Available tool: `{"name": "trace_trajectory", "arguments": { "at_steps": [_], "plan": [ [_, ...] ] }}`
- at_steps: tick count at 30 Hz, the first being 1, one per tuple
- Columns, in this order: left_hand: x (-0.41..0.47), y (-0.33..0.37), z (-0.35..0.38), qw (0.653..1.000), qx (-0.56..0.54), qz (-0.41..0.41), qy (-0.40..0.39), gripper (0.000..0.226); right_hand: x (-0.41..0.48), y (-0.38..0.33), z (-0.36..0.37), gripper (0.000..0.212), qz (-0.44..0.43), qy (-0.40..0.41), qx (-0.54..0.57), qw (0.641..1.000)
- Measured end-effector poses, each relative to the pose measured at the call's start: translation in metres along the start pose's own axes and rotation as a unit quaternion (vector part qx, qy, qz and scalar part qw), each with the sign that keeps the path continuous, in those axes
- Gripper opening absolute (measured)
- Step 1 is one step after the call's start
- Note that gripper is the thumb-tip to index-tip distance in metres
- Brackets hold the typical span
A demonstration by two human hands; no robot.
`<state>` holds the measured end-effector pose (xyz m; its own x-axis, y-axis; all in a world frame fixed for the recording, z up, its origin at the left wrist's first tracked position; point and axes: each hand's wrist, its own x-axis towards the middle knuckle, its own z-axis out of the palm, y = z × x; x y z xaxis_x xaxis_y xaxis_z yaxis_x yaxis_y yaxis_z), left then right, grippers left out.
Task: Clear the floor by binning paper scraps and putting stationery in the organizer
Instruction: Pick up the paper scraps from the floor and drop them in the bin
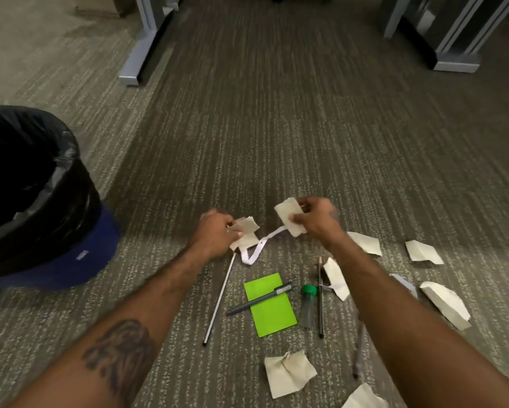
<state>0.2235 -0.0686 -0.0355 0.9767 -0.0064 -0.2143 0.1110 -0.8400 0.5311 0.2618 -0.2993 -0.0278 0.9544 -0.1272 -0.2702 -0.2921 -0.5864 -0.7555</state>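
My left hand (215,234) grips cream paper scraps (247,231) just above the carpet. My right hand (315,217) holds another cream scrap (287,217) a little higher. A white paper strip (257,251) curls on the floor between them. Below lie a green sticky pad (272,310) with a grey pen (260,298) across it, a thin white rod (219,301), a green-capped tube (308,304) and a black pencil (320,298). More scraps lie at the right (444,304) and near the bottom (288,372). The black-lined bin (32,195) stands at the left.
The bin sits on something dark blue (79,260). Grey desk legs stand far off at the left (138,60) and right (453,54). Striped carpet (276,128) stretches ahead. No organizer is in view.
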Motion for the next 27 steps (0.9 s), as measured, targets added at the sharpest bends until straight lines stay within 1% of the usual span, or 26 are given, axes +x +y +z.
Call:
{"name": "trace_trajectory", "arguments": {
  "at_steps": [4, 6, 9, 12, 15, 17, 19, 24, 27],
  "plan": [
    [0.01, 0.011, 0.02, 0.999, 0.027, 0.0, -0.039, 0.026, 0.016, 0.014, -0.046, 0.043, 0.066, 0.018, 0.109, 0.992],
    [0.013, 0.011, 0.025, 0.998, 0.048, 0.004, -0.036, 0.032, 0.022, 0.022, -0.061, 0.04, 0.086, 0.017, 0.119, 0.989],
    [0.014, 0.011, 0.029, 0.999, 0.041, -0.002, -0.01, 0.034, 0.026, 0.034, -0.067, 0.032, 0.107, 0.014, 0.078, 0.991],
    [0.012, 0.011, 0.027, 1.0, 0.012, -0.013, -0.001, 0.03, 0.028, 0.042, -0.06, 0.028, 0.098, 0.003, 0.037, 0.995],
    [0.011, 0.011, 0.017, 0.997, -0.062, -0.029, 0.021, 0.022, 0.029, 0.045, -0.047, 0.039, 0.089, -0.007, -0.034, 0.995],
    [0.011, 0.012, 0.006, 0.996, -0.084, -0.015, 0.04, 0.022, 0.028, 0.045, -0.042, 0.047, 0.074, -0.003, -0.094, 0.993],
    [0.01, 0.015, -0.007, 0.993, -0.099, 0.003, 0.059, 0.021, 0.026, 0.043, -0.038, 0.05, 0.064, 0.007, -0.131, 0.989],
    [0.003, 0.018, -0.038, 0.984, -0.135, 0.02, 0.112, 0.019, 0.016, 0.039, -0.027, 0.05, 0.055, 0.033, -0.134, 0.989],
    [-0.004, 0.018, -0.054, 0.982, -0.133, 0.038, 0.129, 0.019, 0.01, 0.033, -0.026, 0.046, 0.08, 0.056, -0.097, 0.99]
  ]
}}
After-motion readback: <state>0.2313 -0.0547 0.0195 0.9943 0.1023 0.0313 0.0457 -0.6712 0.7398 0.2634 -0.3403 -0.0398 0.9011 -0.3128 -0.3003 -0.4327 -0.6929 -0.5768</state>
